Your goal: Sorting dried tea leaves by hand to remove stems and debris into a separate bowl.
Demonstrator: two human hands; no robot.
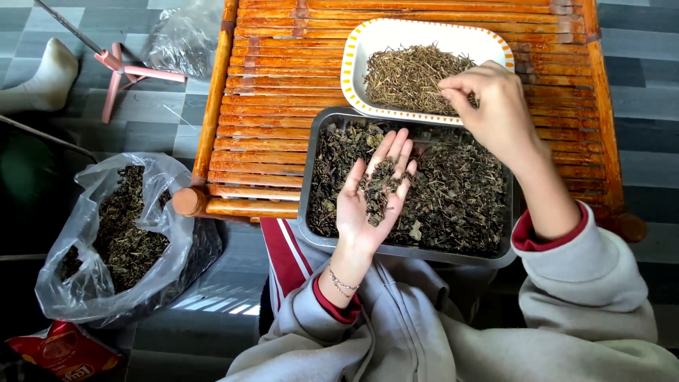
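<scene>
Two hands: left hand (pixel 371 189) open, fingers up-frame, cupping dried leaves (pixel 378 185); right hand (pixel 488 106) pinching stems (pixel 410 76).

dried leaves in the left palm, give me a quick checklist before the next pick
1. Left hand palm up and level over the metal tray: ok, so spills would likely land in the tray.
2. Dried leaves on the palm: ok, a small pile sits there.
3. Right hand over the white dish: ok, fingertips pinched at the stems.
4. Whether the right hand's pinch holds a stem: cannot tell, the fingers hide it.
5. Room in the white dish: ok, bare dish shows on the left side.
6. Plastic bag of leaves upright on the floor: ok, open at the top.
</scene>
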